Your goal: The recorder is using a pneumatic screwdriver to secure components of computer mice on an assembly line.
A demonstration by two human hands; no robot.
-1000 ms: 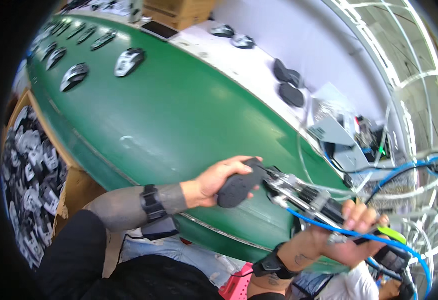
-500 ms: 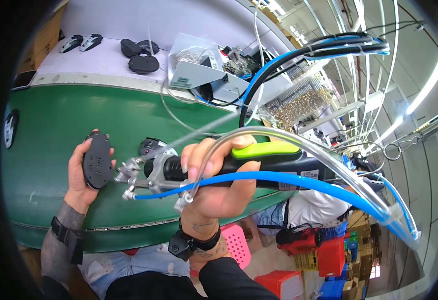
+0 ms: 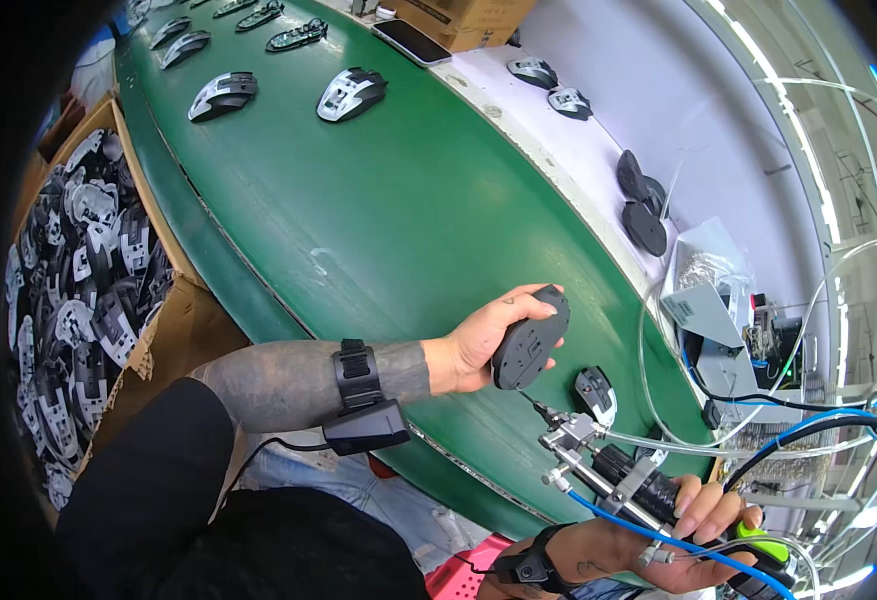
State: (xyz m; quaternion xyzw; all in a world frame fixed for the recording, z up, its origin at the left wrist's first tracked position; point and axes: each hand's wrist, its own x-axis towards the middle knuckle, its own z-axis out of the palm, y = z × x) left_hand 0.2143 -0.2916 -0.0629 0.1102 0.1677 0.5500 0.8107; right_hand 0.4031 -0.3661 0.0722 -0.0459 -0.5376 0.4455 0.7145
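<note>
My left hand is closed round a dark computer mouse, its flat underside turned up. In my right hand is a black and lime-green electric screwdriver, with a metal head and clear and blue hoses. Its thin bit points at the mouse's near end; whether the two touch, I cannot tell. Just beyond the screwdriver's head, a black and white mouse lies on the green belt. Another mouse is partly hidden behind the tool.
More mice stand spaced along the belt's far left. A cardboard box full of mouse shells is at my left. On the white ledge are a phone, dark mouse bases and a white parts box. Hoses and cables hang at right.
My view has swung left, bringing the box of shells and more mice into sight. Both hands keep their hold on the mouse and the screwdriver; the bit now points at the mouse's near end.
</note>
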